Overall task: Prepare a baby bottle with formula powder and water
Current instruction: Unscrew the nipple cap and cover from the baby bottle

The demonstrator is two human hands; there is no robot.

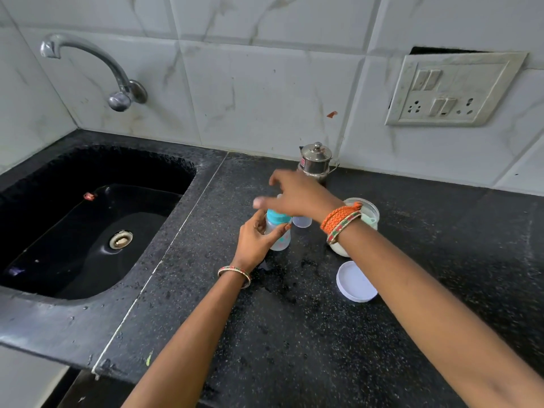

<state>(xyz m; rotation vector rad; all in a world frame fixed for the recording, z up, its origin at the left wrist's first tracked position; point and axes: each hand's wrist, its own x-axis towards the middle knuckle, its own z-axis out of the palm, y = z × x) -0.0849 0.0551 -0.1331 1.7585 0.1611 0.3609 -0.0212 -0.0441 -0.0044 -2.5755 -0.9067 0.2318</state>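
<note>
Baby bottle stands upright on the dark surface, right of the sink and just beside a small clear cap. Left hand is wrapped around the bottle body, steadying it. Right hand hovers over the teal collar with fingers spread; motion blur prevents confirming whether it grips the collar.

Progress assessment: the powder container is open, its white lid lying apart on the surface, which suggests dosing is under way or complete. The collar appears seated on the bottle, so closing is probably the current step. Bottle contents cannot be read. A steel pot stands behind. Remaining: confirm closure, mix, fit the clear cap.
</note>
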